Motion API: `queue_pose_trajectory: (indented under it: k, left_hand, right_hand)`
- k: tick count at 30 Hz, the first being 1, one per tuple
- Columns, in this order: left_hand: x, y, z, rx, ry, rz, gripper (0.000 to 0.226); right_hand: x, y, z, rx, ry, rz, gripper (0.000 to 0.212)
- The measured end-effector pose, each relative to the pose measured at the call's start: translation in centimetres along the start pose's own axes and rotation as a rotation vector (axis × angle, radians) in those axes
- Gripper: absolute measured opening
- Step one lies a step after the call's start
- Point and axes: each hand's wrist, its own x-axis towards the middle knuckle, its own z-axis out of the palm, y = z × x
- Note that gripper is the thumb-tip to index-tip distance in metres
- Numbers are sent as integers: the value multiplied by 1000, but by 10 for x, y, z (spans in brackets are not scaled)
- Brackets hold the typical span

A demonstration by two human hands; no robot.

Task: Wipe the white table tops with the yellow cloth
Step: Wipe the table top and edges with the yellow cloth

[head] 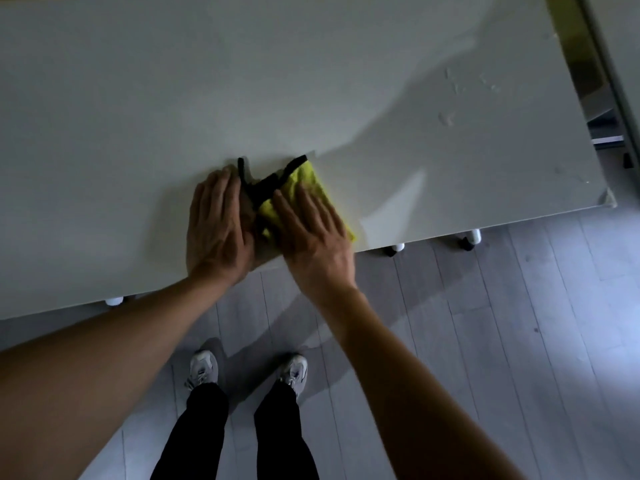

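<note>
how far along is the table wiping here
Done: cannot tell which part has been wiped. In hand: the left hand and right hand press the yellow cloth flat near the front edge of the white table. Left: smudges toward the table's right end, and possibly the neighbouring table.

no legible text, label, brand or number anywhere in view
</note>
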Motion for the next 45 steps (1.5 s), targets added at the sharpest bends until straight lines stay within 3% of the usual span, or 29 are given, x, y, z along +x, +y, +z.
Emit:
queue_pose_trajectory:
  k: [2,6,11,14,18,23,25,27,32,36,38,42,45]
  left_hand:
    - [0,1,-1,2,13,9,69]
    - [0,-1,3,-15,69,23,64]
    - [1,2,5,-41,97,12,63]
    - [0,5,5,-30,114,20,62]
    - [2,2,6,-12,122,8,54]
    - [2,6,1,-9,74,-102,62]
    - [1,8,-4,-12,38,-101,65]
    - [2,7,-5,-9,8,-73,68]
    - [4,4,-1,-11,-23,-78,69]
    - [5,3,-1,-10,-34,-79,69]
    - [5,4,-2,-19,-40,-79,69]
    - [5,5,-4,-22,-48,-78,67]
    - [5,3,-5,-24,-57,-65,67]
  right_hand:
    - [8,47,-3,-40,118,72,44]
    - [31,138,-32,-58,133,602,61]
    - [44,135,-31,-54,150,743,61]
    - [62,80,-17,8,137,632,64]
    - [83,-16,7,126,89,220,59]
    - [99,8,11,103,14,-4,60]
    - [103,42,11,62,147,64,58]
    - [113,84,5,15,287,276,58]
    - [123,148,-24,-39,147,585,59]
    - [140,112,-14,-6,211,705,60]
    - [150,71,-1,25,182,585,60]
    - [170,-10,24,74,70,127,61]
    - [178,-15,19,56,5,-17,60]
